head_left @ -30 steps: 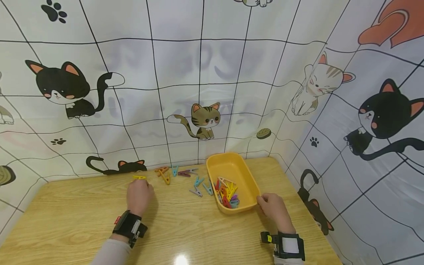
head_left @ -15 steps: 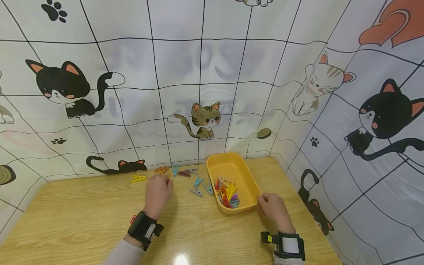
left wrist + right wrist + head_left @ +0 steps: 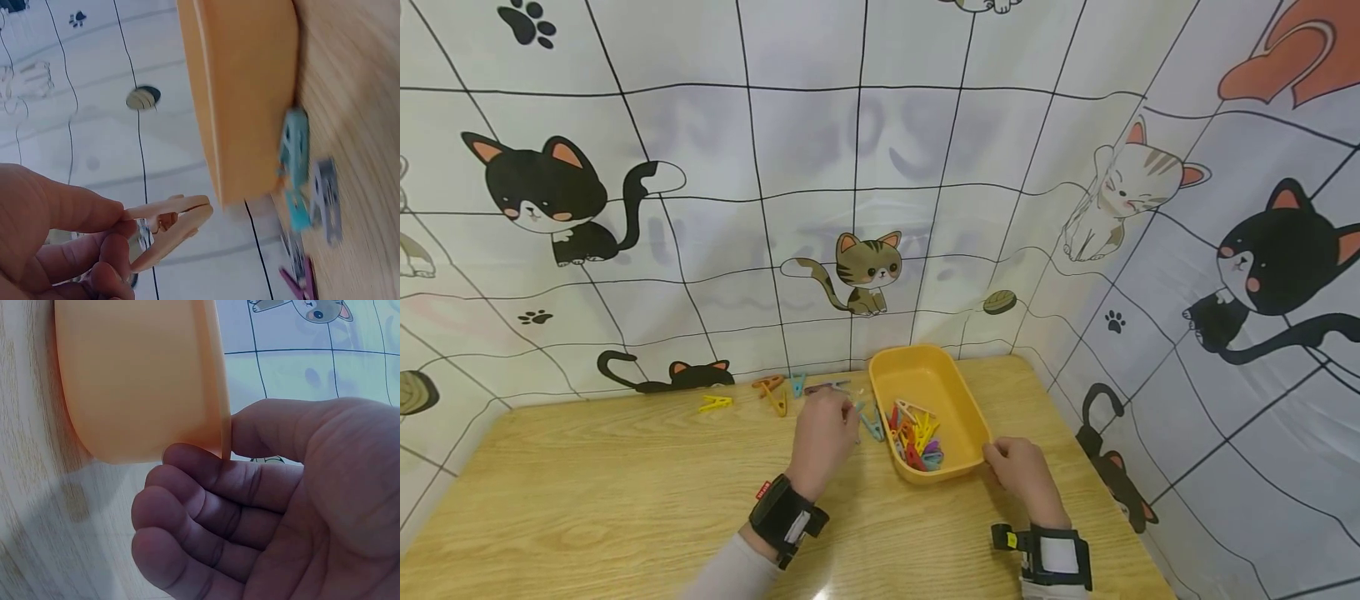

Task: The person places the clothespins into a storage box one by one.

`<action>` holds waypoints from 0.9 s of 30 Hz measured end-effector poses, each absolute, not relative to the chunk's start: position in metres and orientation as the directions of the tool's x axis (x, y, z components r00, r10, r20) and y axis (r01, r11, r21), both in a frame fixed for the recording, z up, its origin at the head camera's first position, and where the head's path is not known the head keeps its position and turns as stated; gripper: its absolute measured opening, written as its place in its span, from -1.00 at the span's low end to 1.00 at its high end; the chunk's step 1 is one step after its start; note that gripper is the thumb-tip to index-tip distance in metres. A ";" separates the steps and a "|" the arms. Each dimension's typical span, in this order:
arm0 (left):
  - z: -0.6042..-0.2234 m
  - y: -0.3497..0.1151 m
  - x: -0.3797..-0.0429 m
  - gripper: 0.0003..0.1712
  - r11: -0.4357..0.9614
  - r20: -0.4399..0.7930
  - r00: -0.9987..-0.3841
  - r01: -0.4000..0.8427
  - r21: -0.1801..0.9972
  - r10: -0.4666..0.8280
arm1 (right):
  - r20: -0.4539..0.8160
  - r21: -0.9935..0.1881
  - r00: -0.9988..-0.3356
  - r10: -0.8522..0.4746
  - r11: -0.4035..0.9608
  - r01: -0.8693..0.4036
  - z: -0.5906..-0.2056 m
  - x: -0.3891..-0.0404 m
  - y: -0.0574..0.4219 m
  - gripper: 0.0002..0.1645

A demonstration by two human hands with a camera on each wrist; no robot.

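1. I have two hands on my feed. The left hand pinches one beige clip between thumb and fingers, lifted off the desk near the left side of the basket.
2. The right hand grips the near right corner of the one yellow basket, thumb on one side of its wall and fingers curled on the other.
3. Inside the basket I see one overlapping pile of coloured clips, toward its near left part; I cannot count them exactly.
4. To the left on the desk I count one yellow clip, lying alone, then two orange clips close together, and one blue clip just beside them.
5. The left wrist view adds one purple clip and two grey clips. Teal pieces lie just beside the basket; I cannot tell whether they are one clip or two.
6. I count two black wrist straps, one per arm.
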State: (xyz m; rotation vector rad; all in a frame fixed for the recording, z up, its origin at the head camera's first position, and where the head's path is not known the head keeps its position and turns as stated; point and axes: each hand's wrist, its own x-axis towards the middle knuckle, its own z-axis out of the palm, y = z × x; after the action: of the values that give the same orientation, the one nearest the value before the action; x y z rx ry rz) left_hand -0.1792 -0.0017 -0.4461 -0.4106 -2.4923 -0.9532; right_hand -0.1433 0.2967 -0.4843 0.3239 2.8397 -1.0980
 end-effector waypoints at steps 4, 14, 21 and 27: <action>-0.445 0.015 -0.174 -0.52 0.699 0.486 -0.862 0.438 0.565 0.147 | -0.139 -0.662 -0.977 0.159 0.720 0.211 -0.484 -0.143 0.297 -0.63; -0.443 0.047 -0.165 -0.64 0.682 0.420 -0.888 0.425 0.595 0.187 | -0.134 -0.669 -0.980 0.149 0.716 0.200 -0.484 -0.143 0.299 -0.62; -0.443 0.060 -0.161 -0.58 0.661 0.426 -0.883 0.439 0.608 0.195 | -0.149 -0.664 -0.976 0.158 0.715 0.217 -0.483 -0.143 0.297 -0.64; -0.448 0.068 -0.159 -0.64 0.647 0.418 -0.884 0.445 0.620 0.208 | -0.146 -0.659 -0.976 0.159 0.720 0.216 -0.484 -0.144 0.298 -0.65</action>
State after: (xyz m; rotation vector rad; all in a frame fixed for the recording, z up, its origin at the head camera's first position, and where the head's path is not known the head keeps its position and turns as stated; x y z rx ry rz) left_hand -0.1595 0.0678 -0.4477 -0.5230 -2.5582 -1.0838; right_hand -0.1436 0.2975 -0.4842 0.3093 2.8399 -1.1034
